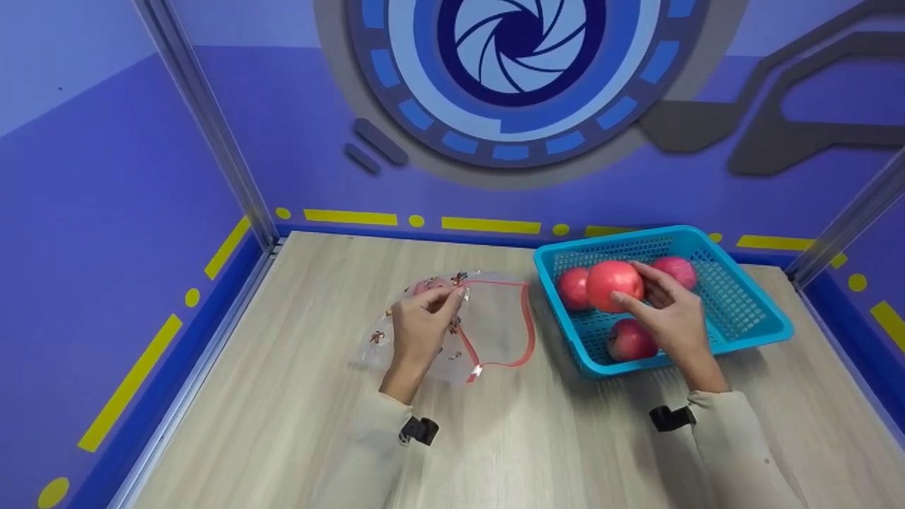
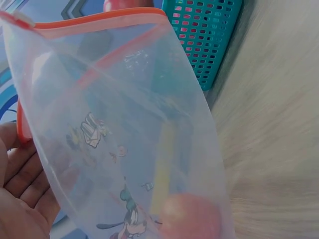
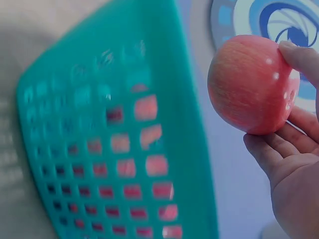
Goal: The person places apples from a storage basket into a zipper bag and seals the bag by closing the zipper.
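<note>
Apple (image 1: pixel 614 284) gripped in right hand (image 1: pixel 672 318), raised over basket (image 1: pixel 742 311). Bag (image 1: pixel 488 318) mouth pinched open by left hand (image 1: pixel 421 329), lying left of apple; one apple already inside.

The person wears a light beige top with long sleeves. The left sleeve (image 1: pixel 371 438) and the right sleeve (image 1: pixel 735 445) both reach down to the wrist, and the cloth looks soft and plain, without pattern. A small black clip (image 1: pixel 418 429) sits at the left cuff, and a similar black clip (image 1: pixel 669 417) sits at the right cuff. The left hand (image 1: pixel 418 329) and the right hand (image 1: pixel 672 314) are bare, without gloves.
</note>
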Demonstrator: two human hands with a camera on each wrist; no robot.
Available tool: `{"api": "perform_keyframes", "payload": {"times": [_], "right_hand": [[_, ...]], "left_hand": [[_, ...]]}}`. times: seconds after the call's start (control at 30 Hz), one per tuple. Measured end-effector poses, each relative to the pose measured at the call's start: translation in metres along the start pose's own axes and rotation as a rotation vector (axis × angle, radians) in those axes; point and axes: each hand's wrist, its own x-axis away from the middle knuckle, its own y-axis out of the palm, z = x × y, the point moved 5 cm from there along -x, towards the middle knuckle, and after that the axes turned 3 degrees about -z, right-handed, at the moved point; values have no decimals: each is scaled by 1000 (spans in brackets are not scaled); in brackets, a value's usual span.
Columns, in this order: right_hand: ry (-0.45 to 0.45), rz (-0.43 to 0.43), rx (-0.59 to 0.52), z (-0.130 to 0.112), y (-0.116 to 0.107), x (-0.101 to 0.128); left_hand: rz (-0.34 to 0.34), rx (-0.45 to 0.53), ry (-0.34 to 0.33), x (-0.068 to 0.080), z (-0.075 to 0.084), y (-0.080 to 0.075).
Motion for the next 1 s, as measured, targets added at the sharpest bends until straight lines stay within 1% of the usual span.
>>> {"api": "perform_keyframes", "payload": {"times": [0.17,0.37,0.6,0.77,1.0], "right_hand": [[-35,4,-65,-12,12,4],[-37,-14,-81,-20,24,9],[-74,-23,-159,-29,43,15],[-103,-39,-178,-37,56,21],[-116,-64,-176,-44,76,27]], "left_hand": [[0,5,-5,-2,2,1],[-2,0,-20,-2,2,2],[-13,32,-71,-2,2,3],[-17,45,-102,-4,2,4],[-7,62,-139,-3,1,2]]}}
